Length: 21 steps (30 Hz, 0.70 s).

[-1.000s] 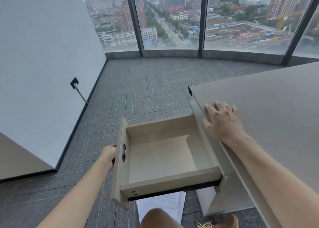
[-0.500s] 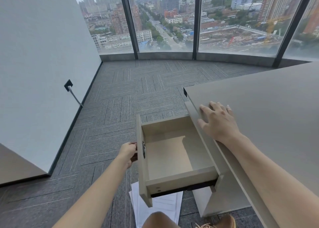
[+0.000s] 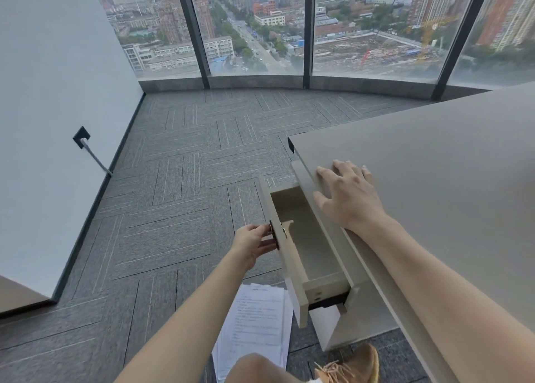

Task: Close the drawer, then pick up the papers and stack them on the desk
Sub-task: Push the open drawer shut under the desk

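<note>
A beige drawer (image 3: pixel 311 255) sticks partway out of the desk's left side, empty inside. My left hand (image 3: pixel 254 242) is against the drawer front, fingers around its dark handle (image 3: pixel 273 235). My right hand (image 3: pixel 348 196) lies flat with spread fingers on the desk top (image 3: pixel 434 165), near its left edge above the drawer. A loose pile of printed white papers (image 3: pixel 254 322) lies on the carpet below the drawer, partly hidden by my knee.
Grey carpet tiles cover the floor out to the curved window wall (image 3: pixel 260 35). A white wall on the left carries a black socket with a cable (image 3: pixel 82 138). My tan shoe (image 3: pixel 351 365) is beside the desk pedestal (image 3: pixel 356 322).
My left hand has pushed the drawer to the right, so much less of it sticks out. More of the papers on the floor shows. My right hand has stayed on the desk.
</note>
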Available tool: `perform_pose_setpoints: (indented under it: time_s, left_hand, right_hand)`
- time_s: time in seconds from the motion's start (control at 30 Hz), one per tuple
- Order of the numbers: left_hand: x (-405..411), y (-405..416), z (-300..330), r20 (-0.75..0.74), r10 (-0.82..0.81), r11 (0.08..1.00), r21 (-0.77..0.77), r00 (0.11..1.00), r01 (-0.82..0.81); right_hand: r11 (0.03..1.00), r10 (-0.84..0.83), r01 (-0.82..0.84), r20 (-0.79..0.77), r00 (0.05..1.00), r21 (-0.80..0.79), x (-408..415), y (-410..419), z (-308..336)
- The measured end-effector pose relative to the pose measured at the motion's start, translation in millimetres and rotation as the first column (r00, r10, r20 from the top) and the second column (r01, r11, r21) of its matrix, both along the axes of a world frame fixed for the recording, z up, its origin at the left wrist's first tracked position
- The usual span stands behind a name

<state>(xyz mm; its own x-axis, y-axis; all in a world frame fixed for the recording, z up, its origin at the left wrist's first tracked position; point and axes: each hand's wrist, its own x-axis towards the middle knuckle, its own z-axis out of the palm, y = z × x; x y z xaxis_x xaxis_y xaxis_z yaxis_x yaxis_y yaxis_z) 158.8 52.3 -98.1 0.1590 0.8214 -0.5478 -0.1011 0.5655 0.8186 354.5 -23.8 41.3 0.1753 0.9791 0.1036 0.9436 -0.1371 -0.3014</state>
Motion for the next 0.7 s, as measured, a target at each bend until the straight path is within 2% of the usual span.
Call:
perform_pose_setpoints:
  time_s: [0.2,0.7]
  left_hand:
    - [39.4,2.3,-1.3,0.008,-0.043,0.999,0.018,0.999,0.043]
    - [86.8,4.0,-2.8,0.094,-0.057,0.998,-0.002,0.994,0.058]
  right_hand:
    - [0.998,-0.056,0.059,-0.088,0.995,0.034,-1.3,1.9,0.8]
    - [0.996,-0.079,0.079,-0.015,0.997,0.044,-5.6,2.5,-0.2]
